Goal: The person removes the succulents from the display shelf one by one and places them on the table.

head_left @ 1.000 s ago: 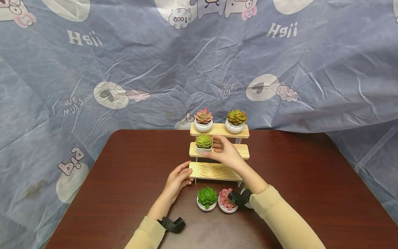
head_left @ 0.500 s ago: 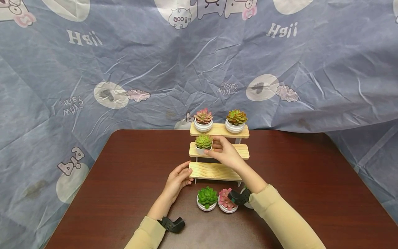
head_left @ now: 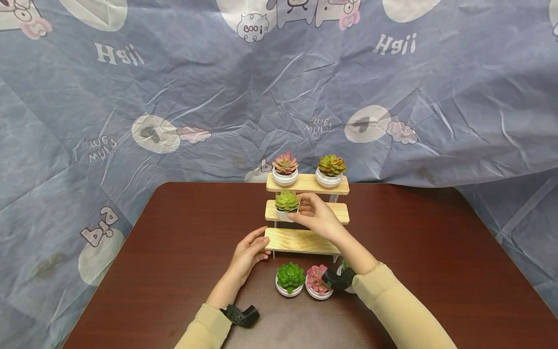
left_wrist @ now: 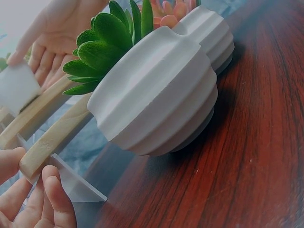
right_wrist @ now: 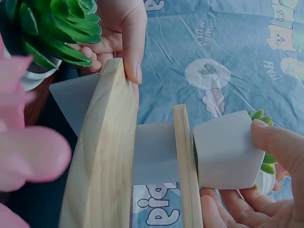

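While my left hand (head_left: 250, 249) steadies the wooden stand (head_left: 305, 241), my right hand (head_left: 317, 216) pinches the green succulent pot (head_left: 286, 205), seemingly lifted slightly.

Right hand (head_left: 317, 216): my fingers grip the green succulent pot (head_left: 286, 205), tilted, at the middle shelf (head_left: 341, 212).
Left hand (head_left: 250, 251): touching the bottom shelf (head_left: 296, 240), left end.
Top shelf (head_left: 307, 183): two potted succulents.
Table (head_left: 174, 232): two potted succulents near my wrist.
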Tool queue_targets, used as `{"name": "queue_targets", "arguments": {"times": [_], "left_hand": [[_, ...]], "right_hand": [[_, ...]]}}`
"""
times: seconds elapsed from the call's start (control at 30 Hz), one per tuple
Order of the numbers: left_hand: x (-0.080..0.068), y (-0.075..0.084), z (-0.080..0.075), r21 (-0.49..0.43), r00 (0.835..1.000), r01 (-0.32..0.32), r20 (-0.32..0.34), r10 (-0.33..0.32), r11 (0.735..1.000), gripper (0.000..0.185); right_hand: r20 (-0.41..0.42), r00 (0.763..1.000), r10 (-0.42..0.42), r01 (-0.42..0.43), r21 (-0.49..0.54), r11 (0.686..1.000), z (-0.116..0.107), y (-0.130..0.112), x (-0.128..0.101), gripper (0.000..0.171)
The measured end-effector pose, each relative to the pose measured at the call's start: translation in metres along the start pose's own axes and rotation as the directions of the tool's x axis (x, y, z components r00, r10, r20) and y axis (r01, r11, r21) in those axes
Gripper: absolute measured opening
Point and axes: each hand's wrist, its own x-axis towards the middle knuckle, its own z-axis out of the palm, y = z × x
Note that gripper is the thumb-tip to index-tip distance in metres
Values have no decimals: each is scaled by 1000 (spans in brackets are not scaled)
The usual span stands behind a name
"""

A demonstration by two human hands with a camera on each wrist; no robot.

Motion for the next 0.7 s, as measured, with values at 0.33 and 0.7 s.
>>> {"name": "queue_targets", "arguments": {"times": [0.33, 0.7], "left_hand": [[1, -2, -2, 7, 1000, -12, 19, 11, 1000, 54], [2, -3, -1, -8, 1000, -12, 5, 12, 1000, 50]], "right_hand": [[-16, 1000, 6, -6, 4, 1000, -8, 2, -13, 62], [-42, 999, -24, 25, 7, 1000, -15, 5, -30, 57]]}}
